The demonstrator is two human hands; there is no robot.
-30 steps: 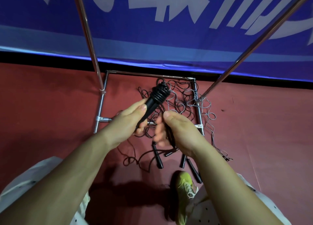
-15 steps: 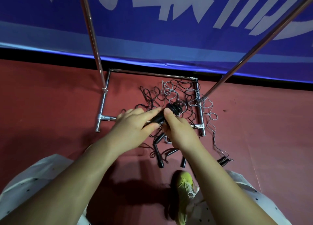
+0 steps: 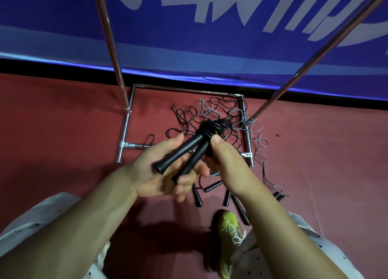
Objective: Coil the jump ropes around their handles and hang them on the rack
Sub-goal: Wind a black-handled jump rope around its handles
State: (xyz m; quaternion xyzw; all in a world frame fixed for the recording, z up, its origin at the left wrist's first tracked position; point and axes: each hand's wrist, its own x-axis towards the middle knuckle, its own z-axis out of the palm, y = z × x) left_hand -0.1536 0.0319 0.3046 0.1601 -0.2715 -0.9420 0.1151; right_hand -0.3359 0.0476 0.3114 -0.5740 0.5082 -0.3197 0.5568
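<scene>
Handles [image 3: 180, 152] in left grip [image 3: 161, 173] | right grip [image 3: 226, 159] pinching coiled rope [image 3: 212, 127]

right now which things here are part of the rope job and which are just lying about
Part of the job:
- coiled black jump rope, its two handles held by the left hand and right hand
- loose ropes tangled on the floor
- spare black handles on the floor
- metal rack

Just there:
- blue banner
- yellow-green shoe
- red floor
</scene>
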